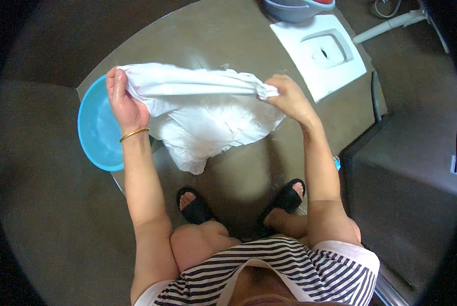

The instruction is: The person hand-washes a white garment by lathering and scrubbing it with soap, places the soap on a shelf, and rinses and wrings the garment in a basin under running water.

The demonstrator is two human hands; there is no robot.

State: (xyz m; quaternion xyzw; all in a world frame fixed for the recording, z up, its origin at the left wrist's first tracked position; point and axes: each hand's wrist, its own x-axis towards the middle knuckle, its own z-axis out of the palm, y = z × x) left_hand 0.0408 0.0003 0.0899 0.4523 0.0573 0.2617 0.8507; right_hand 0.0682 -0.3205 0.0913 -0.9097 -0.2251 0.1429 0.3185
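A white wet-looking cloth (213, 122) is stretched between my two hands; its kind, garment or sheet, I cannot make out. My left hand (126, 102) is closed on its left end, above the rim of a light blue basin (98, 132). At the other end my right hand (289, 99) grips a bunched edge between thumb and fingers. The upper edge is pulled nearly straight, and the rest hangs in crumpled folds toward the floor. Whether the lowest folds touch the floor I cannot tell.
A white squat toilet (328, 53) is set in the floor at the far right. Behind it stands a grey-blue basin (297, 10) with something red inside. A white pipe (391, 25) runs by the right wall. My feet in black slippers (195, 206) are below the cloth.
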